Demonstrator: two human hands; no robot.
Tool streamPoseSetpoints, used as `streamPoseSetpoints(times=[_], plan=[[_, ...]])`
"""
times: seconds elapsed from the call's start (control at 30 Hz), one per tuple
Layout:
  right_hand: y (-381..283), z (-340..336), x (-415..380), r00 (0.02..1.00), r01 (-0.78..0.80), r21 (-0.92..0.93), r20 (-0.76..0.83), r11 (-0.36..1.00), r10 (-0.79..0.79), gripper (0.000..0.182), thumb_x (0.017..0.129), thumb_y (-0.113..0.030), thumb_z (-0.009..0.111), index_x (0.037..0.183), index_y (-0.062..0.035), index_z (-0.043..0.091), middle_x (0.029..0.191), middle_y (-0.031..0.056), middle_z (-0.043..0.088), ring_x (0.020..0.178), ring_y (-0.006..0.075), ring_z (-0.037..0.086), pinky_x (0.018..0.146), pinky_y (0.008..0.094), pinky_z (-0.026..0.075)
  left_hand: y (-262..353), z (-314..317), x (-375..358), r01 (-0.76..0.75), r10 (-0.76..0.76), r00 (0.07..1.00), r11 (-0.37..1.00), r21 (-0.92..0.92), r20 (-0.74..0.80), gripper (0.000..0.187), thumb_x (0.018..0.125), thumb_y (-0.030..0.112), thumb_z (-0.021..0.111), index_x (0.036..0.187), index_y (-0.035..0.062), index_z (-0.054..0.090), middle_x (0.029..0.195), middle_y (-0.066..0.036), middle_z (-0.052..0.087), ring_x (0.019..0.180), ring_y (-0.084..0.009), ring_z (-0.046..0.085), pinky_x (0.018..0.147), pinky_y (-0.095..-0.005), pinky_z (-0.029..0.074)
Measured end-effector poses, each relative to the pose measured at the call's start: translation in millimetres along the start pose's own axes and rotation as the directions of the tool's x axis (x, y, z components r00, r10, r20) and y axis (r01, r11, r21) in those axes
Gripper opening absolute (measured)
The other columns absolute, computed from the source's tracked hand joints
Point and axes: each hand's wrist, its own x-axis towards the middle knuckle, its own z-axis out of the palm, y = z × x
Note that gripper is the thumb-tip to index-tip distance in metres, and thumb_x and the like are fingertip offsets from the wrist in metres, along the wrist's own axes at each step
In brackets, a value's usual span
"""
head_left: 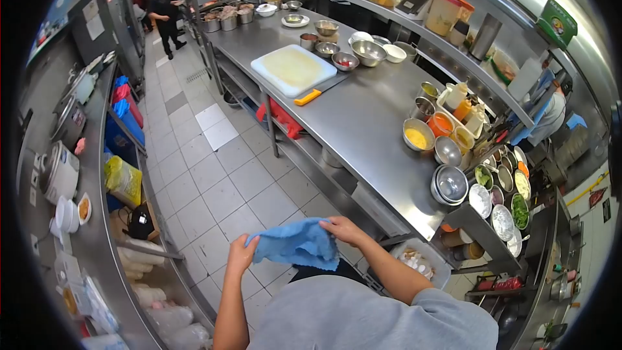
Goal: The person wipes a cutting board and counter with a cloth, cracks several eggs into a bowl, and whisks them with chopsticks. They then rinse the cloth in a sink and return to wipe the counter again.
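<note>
A blue cloth (295, 244) is stretched between my two hands in front of my body, above the tiled floor. My left hand (241, 253) pinches its left end, fingers closed on it. At the upper right corner of the cloth, my right hand (345, 230) is closed on the edge. The cloth hangs in loose folds at its right side. Beyond it stands a steel table (363, 136), whose near edge is a little ahead of my hands. On that table lie a white cutting board (291, 70) and a knife with a yellow handle (308, 97).
Metal bowls (451, 183), sauce containers (441, 124) and squeeze bottles (462, 109) stand at the table's right. A bin of eggshells (418, 262) is low beside my right arm. A counter (97, 175) runs along the left. People (163, 16) stand far back in the aisle.
</note>
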Motion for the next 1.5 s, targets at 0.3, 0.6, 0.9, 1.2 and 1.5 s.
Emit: streamPoseSetpoints(times=[0.3, 0.6, 0.9, 1.2, 1.5], plan=[[-98.8, 24.7, 135.7, 0.936, 0.337, -0.182, -0.041, 0.924, -0.349, 0.053, 0.080, -0.031, 0.075, 0.120, -0.0029, 0.054, 0.103, 0.0128, 0.062, 0.095, 0.0191, 0.058, 0.082, 0.0341, 0.048, 39.6, 17.3, 159.1, 0.513, 0.014, 0.749, 0.621, -0.593, 0.662, 0.049, 0.099, 0.038, 0.055, 0.131, 0.0007, 0.052, 0.113, -0.014, 0.065, 0.094, -0.0212, 0.063, 0.079, -0.0351, 0.052], [-191.1, -156.9, 185.6, 0.786, 0.486, 0.481, -0.605, 0.730, -0.125, 0.061, 0.080, -0.005, 0.066, 0.136, -0.0023, 0.042, 0.116, 0.0110, 0.056, 0.106, 0.0206, 0.055, 0.091, 0.0328, 0.047, -7.6, -13.0, 300.2, 0.476, -0.030, 0.817, 0.600, -0.643, 0.576, 0.052, 0.100, 0.041, 0.051, 0.136, 0.0034, 0.045, 0.112, -0.016, 0.065, 0.090, -0.0245, 0.064, 0.076, -0.0381, 0.053], [-120.4, -169.6, 212.8, 0.305, 0.299, 0.257, -0.938, 0.919, 0.164, 0.073, 0.083, -0.022, 0.076, 0.143, -0.0014, 0.039, 0.135, 0.0196, 0.052, 0.123, 0.0297, 0.053, 0.099, 0.0377, 0.046, -63.1, 9.4, 433.0, 0.511, -0.080, 0.610, 0.800, -0.315, 0.788, 0.041, 0.098, 0.036, 0.057, 0.124, 0.0051, 0.053, 0.106, -0.014, 0.066, 0.082, -0.0243, 0.066, 0.065, -0.0343, 0.055], [-160.5, -112.6, 225.6, 0.409, 0.456, 0.455, -0.870, 0.764, 0.274, 0.055, 0.092, -0.016, 0.064, 0.140, -0.0036, 0.040, 0.110, 0.0106, 0.062, 0.089, 0.0168, 0.063, 0.072, 0.0285, 0.051, -236.0, -20.6, 570.9, 0.195, -0.205, 0.609, 0.975, 0.105, 0.766, 0.035, 0.094, 0.033, 0.061, 0.116, 0.0064, 0.055, 0.095, -0.013, 0.068, 0.066, -0.0226, 0.064, 0.051, -0.0368, 0.052], [-154.6, -72.2, 215.7, 0.254, 0.446, 0.494, -0.870, 0.746, 0.423, 0.049, 0.094, -0.012, 0.061, 0.138, -0.0044, 0.042, 0.105, 0.0102, 0.063, 0.083, 0.0157, 0.064, 0.068, 0.0263, 0.052, -228.6, -20.8, 621.0, 0.136, -0.147, 0.554, 0.987, 0.086, 0.819, 0.034, 0.093, 0.033, 0.061, 0.114, 0.0069, 0.057, 0.093, -0.012, 0.069, 0.067, -0.0231, 0.064, 0.051, -0.0373, 0.052]])
